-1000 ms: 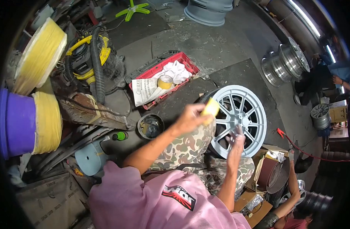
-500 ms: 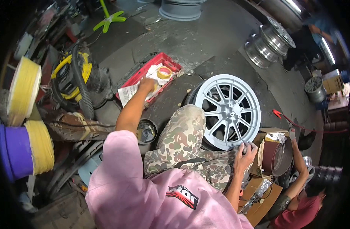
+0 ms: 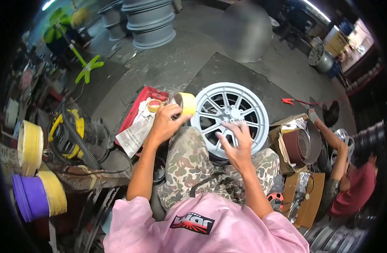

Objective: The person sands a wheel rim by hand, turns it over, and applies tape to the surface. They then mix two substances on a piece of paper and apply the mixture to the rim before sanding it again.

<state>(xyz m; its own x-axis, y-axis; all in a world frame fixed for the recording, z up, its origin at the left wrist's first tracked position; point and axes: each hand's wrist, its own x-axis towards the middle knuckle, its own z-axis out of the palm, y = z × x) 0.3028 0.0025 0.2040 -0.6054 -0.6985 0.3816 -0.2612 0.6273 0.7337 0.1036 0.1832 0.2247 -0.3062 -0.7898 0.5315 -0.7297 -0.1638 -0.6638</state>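
Observation:
My left hand grips a wide roll of yellow tape and holds it up beside the wheel's left edge. A pale grey multi-spoke wheel lies face up in front of my knees. Over its near spokes hovers my right hand, fingers spread and nothing in them. Left of the wheel is a red tray containing white cloth, a thinner tape roll and a folded newspaper that overhangs the near end.
Brown abrasive rolls fill a cardboard box at right, near a co-worker in a red shirt. A black-and-yellow vacuum stands left. Farther back are stacked wheels and a green fan.
My left hand has come out of the red tray and now holds the yellow tape roll by the wheel. My right hand has moved from the near rim to over the spokes. The view has shifted.

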